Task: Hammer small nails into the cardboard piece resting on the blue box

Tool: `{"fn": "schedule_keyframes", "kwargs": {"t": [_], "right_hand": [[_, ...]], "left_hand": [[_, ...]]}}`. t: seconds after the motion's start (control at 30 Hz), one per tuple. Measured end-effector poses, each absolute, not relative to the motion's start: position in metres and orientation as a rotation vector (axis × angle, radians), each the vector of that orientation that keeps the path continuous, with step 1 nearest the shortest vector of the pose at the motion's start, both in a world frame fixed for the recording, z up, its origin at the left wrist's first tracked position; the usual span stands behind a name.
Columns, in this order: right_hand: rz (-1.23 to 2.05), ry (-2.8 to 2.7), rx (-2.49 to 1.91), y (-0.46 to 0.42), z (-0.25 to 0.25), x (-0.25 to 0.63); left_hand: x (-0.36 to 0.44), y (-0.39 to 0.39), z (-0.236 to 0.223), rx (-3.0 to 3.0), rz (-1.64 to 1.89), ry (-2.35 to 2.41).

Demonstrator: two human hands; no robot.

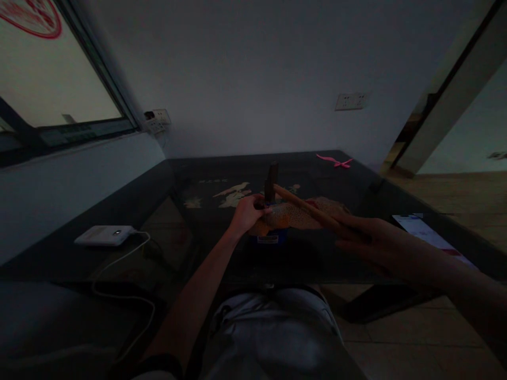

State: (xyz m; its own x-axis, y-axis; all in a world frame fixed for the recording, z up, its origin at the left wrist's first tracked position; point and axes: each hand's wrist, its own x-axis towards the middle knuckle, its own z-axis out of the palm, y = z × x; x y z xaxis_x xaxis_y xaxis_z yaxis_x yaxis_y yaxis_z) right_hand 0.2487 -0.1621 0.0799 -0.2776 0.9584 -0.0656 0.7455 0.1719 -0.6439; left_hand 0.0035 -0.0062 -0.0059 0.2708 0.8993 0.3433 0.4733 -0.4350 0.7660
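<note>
My right hand [368,240] is wrapped around the wooden handle of a hammer [303,205]. The hammer's dark head stands just beside the fingertips of my left hand [250,211]. That hand is closed in a pinch at the left part of a speckled, orange-brown piece [293,215], whose material I cannot make out. Whatever sits between the left fingers is too small and dark to name. Beneath the speckled piece, a blue box-like object [271,237] with a pale label shows at its front edge.
The dark glossy table [222,258] carries a bird picture on its top. A white power bank [105,235] with a white cable lies at the left. At the right lies a lit phone [431,237]; a pink ribbon-like strip [336,161] is at the back right, near the wall.
</note>
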Motion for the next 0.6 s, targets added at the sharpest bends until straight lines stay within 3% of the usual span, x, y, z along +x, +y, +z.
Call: {"fn": "schedule_keyframes", "kwargs": {"t": [0.6], "right_hand": [[0.823,-2.104,-1.604,-0.1607,0.0808,0.2468]], "left_hand": [[0.0030,-0.0052,-0.0068,2.088,1.056,1.245]]}}
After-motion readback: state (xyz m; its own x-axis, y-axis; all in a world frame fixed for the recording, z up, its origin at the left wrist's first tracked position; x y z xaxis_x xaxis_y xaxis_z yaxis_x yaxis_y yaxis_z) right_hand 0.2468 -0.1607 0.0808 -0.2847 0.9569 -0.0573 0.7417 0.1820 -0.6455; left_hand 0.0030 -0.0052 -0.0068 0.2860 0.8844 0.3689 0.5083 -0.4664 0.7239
